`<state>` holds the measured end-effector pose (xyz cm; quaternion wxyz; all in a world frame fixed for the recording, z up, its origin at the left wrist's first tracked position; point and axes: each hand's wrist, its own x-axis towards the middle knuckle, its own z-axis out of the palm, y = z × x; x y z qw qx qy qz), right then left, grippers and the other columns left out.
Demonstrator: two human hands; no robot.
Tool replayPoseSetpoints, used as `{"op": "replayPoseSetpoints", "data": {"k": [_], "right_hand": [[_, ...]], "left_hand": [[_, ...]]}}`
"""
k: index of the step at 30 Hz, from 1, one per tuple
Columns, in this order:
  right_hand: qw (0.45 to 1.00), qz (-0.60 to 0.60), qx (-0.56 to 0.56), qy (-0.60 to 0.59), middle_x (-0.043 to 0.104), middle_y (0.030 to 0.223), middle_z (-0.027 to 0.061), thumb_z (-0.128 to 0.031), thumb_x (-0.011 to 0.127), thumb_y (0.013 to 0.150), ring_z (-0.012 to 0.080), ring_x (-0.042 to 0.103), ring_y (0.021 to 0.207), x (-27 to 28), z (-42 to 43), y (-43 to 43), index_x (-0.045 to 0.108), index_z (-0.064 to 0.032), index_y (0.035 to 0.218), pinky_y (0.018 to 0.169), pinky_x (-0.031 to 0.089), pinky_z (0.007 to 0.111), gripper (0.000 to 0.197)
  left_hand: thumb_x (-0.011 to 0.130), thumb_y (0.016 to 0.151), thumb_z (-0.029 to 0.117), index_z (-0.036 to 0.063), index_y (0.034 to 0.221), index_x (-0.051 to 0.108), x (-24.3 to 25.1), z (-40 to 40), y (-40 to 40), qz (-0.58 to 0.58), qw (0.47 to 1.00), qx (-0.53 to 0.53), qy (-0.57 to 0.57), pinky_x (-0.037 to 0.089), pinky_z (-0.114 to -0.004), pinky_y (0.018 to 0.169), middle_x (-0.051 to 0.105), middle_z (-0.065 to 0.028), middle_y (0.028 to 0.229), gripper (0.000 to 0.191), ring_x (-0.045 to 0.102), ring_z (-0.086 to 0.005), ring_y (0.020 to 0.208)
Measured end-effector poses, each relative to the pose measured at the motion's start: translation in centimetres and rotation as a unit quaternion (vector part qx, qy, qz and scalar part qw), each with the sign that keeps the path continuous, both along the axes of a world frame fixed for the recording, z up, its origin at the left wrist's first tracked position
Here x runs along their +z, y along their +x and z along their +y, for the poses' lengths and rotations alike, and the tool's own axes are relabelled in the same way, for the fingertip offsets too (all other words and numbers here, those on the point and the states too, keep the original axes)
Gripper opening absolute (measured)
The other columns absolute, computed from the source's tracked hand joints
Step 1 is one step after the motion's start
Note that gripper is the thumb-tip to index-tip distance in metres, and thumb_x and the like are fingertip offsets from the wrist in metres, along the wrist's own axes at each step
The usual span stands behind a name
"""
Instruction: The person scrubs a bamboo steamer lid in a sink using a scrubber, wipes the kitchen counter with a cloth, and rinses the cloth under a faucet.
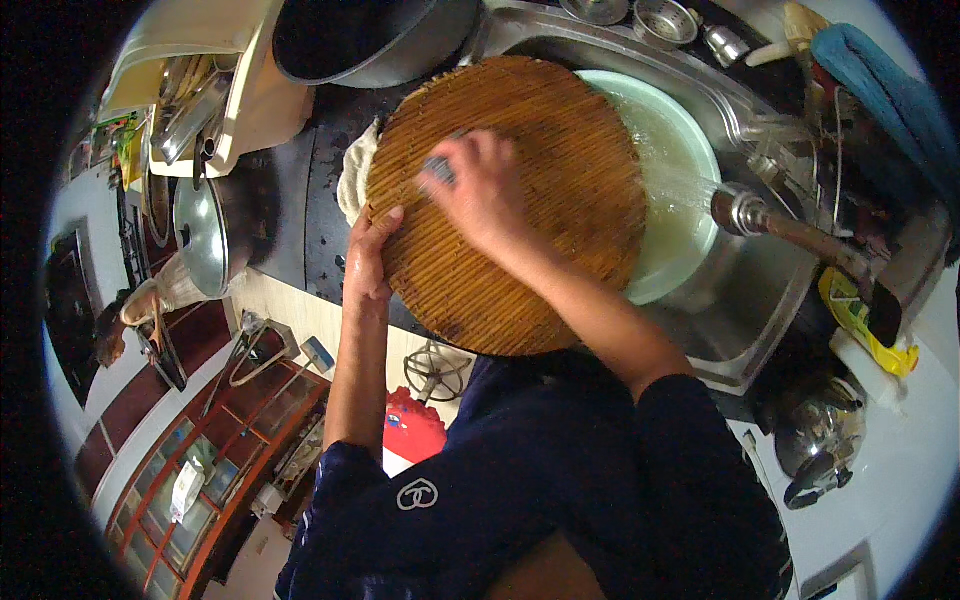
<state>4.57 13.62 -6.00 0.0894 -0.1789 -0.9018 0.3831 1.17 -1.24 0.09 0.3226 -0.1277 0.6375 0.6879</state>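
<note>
A round brown slatted board [577, 135], apparently of bamboo or reed, lies tilted over the counter edge and part of a pale green basin [705, 142]. My left hand [369, 255] grips its left rim, thumb on top. Over the board's upper left, my right hand [487, 180], blurred, holds a grey scouring pad [440, 169] against the slats. Water [679, 187] runs from the faucet [795, 238] toward the basin and the board's right edge. Cloudy water fills the visible part of the basin; the rest is hidden under the board.
The basin stands in a steel sink [742, 322]. A dark pot [375, 45] sits beyond the board, and a pale cloth [356, 176] lies by its left rim. Farther left are a utensil holder [277, 112] and a glass lid [202, 236]. A kettle [817, 435] stands at right.
</note>
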Motion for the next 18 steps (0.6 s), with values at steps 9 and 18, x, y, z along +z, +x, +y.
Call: {"op": "replayPoseSetpoints", "data": {"k": [9, 18], "right_hand": [[0.939, -0.101, -0.317, -0.084, 0.049, 0.117, 0.0254, -0.049, 0.045, 0.085, 0.039, 0.047, 0.108, -19.2, 17.1, 6.0, 0.046, 0.0024, 0.117, 0.09, 0.036, 0.045, 0.061], [0.952, 0.032, -0.208, -0.222, 0.053, 0.107, 0.0169, -0.042, 0.056, 0.083, 0.0262, 0.047, 0.106, -3.2, 8.0, 4.2, 0.05, -0.0007, 0.111, 0.091, 0.036, 0.038, 0.05]], "left_hand": [[0.056, 0.08, 0.013, -0.0029, 0.12, 0.042, 0.7, 1.6, 0.6, 0.014, 0.999, -0.024, 0.037, 0.047, -0.033, 0.081, 0.054, -0.0136, 0.109, 0.046, 0.056, -0.0223, 0.095], [0.057, 0.081, 0.018, 0.0015, 0.127, 0.038, 0.3, 2.1, -2.3, -0.04, 0.997, -0.063, 0.031, 0.046, -0.031, 0.081, 0.055, -0.0108, 0.111, 0.052, 0.056, -0.0192, 0.095]]}}
